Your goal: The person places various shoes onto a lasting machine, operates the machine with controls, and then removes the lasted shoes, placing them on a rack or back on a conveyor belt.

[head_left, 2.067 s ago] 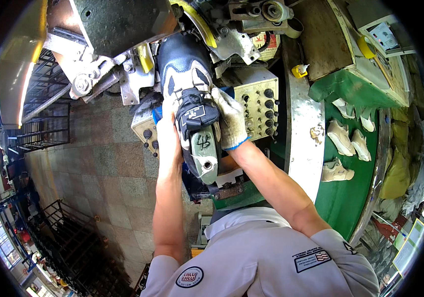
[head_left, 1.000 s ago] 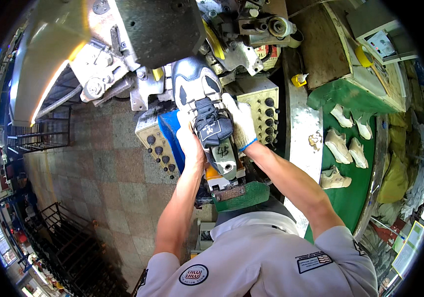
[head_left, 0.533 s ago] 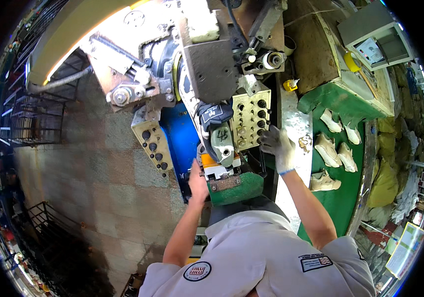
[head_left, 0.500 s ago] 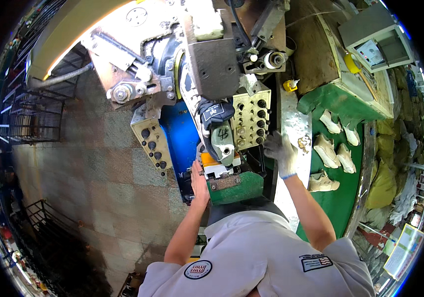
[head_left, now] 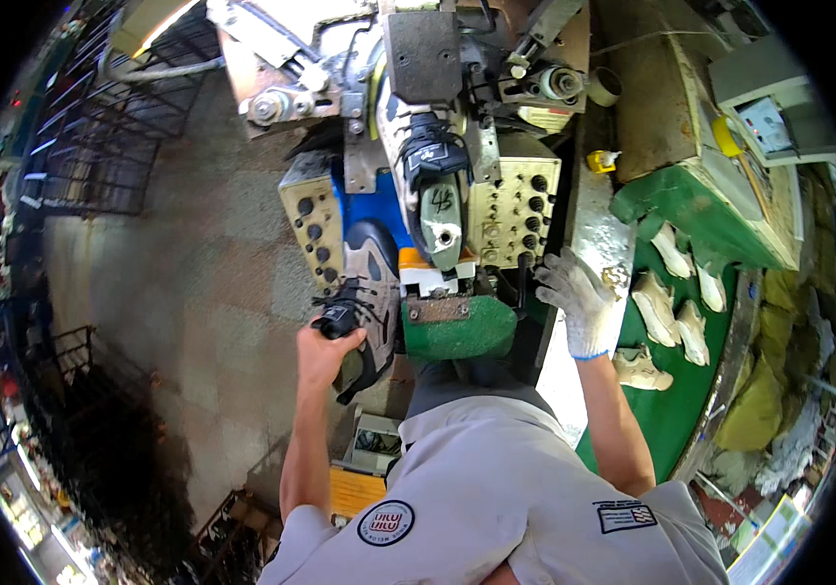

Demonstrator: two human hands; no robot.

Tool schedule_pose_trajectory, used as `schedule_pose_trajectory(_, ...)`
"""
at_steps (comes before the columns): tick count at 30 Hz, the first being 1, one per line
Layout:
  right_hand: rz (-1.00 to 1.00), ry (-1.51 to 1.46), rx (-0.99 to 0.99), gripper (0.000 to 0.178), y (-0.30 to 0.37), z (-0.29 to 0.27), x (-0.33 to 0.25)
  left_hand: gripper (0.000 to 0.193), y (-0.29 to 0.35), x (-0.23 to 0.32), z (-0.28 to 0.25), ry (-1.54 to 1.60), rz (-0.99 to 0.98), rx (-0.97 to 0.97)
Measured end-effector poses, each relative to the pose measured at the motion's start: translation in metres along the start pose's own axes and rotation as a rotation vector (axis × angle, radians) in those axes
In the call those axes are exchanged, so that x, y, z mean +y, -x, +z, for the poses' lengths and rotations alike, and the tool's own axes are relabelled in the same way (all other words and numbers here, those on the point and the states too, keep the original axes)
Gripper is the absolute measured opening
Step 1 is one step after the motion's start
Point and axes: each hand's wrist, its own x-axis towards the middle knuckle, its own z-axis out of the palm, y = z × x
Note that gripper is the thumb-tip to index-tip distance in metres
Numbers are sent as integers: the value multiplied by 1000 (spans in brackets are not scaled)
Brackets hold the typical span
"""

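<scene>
My bare left hand [head_left: 328,353] grips a grey and black lace-up sneaker [head_left: 371,283] by its collar end, its toe pointing away from me. That sneaker is beside the machine's green front guard [head_left: 462,331]. A second sneaker [head_left: 408,127] sits in the machine, toe away, with a green shoe last [head_left: 440,210] standing out of its opening. My right hand [head_left: 579,302], in a pale knit glove, is open with fingers spread. It hovers near the control panel [head_left: 515,219] and holds nothing.
Metal clamp arms [head_left: 276,102] flank the machine's dark central block [head_left: 422,58]. Another knobbed panel [head_left: 312,229] stands on the left. At right, several pale shoe-shaped pieces [head_left: 654,307] lie on a green surface [head_left: 647,419]. Black metal racks [head_left: 96,161] stand far left.
My left hand has moved left and toward me, and a sneaker is now in its grip. The right hand has shifted slightly right, fingers spread. My view has shifted, and the clamps sit closer around the machine's sneaker.
</scene>
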Motion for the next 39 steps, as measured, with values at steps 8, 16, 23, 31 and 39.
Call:
schedule_pose_trajectory(8, -82, -68, -427, 91, 45, 78, -10, 52, 125, 169, 41, -220, 383, 150)
schedule_pose_trajectory(16, -42, -547, -81, 53, 34, -97, -34, 63, 32, 215, 136, -253, 560, 233)
schedule_pose_trajectory(23, 18, -1068, 372, 49, 165, -373, 77, 37, -75, 191, 167, -226, 209, 280)
schedule_pose_trajectory(31, 37, -821, 1181, 69, 356, -595, 229, 30, -92, 187, 159, -160, 407, 354)
schedule_pose_trajectory(39, 898, 388, 1856, 86, 374, -545, 248, 27, -88, 206, 130, 17, 196, 73)
